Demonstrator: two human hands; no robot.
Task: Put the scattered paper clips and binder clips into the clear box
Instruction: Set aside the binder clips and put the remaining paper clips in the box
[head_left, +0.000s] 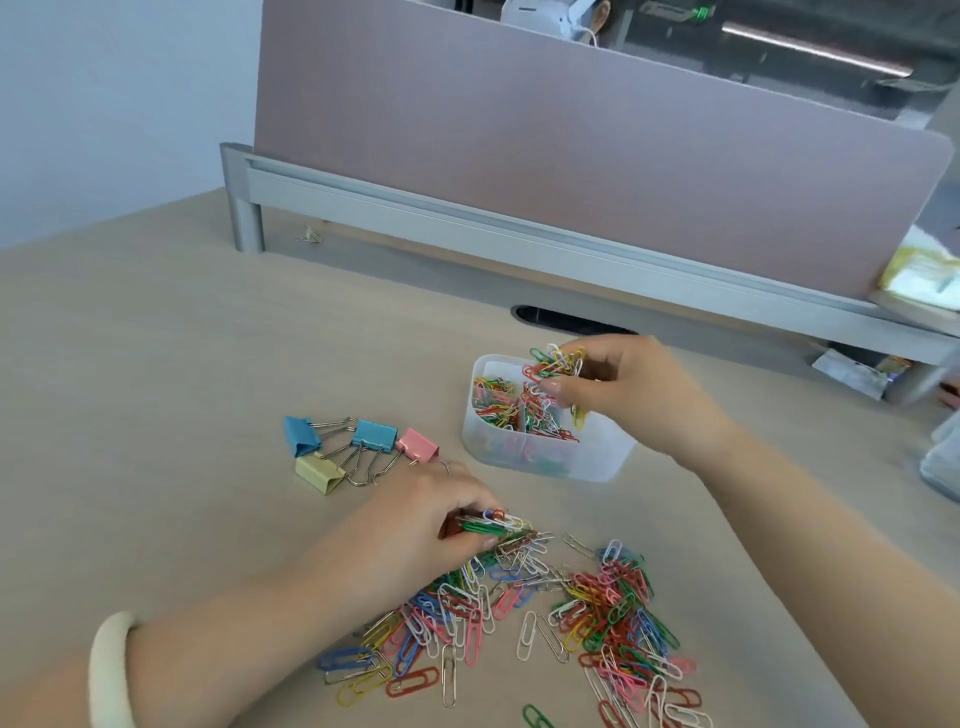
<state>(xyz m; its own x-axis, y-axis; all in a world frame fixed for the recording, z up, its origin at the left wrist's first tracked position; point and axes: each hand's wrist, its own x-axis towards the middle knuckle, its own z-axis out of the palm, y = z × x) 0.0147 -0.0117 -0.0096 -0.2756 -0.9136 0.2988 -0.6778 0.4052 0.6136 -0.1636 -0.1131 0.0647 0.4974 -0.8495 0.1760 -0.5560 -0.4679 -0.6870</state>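
- I see the clear box (597, 457) standing on the desk (156, 389), just right of the binder clips (353, 449). Dividers split it into compartments.
- The back compartments hold tangles of coloured paper clips (496, 395). Through the frosted front wall I make out pink and green shapes, too blurred to name.
- The right hand (628, 395) hangs over the box, fingers and thumb curled round a handful (555, 361) of clips. A few of them dangle toward the right compartment.
- The left hand (426, 519) sits low at the far edge of the loose pile (597, 618), pinching a small bundle (488, 522) of clips between thumb and fingers. A pale bangle (111, 670) circles that wrist.
- The loose pile of clips spreads over the desk on my side of the box.
- There are four binder clips, two blue, one pink and one yellow. They lie clustered together just beyond the left hand.
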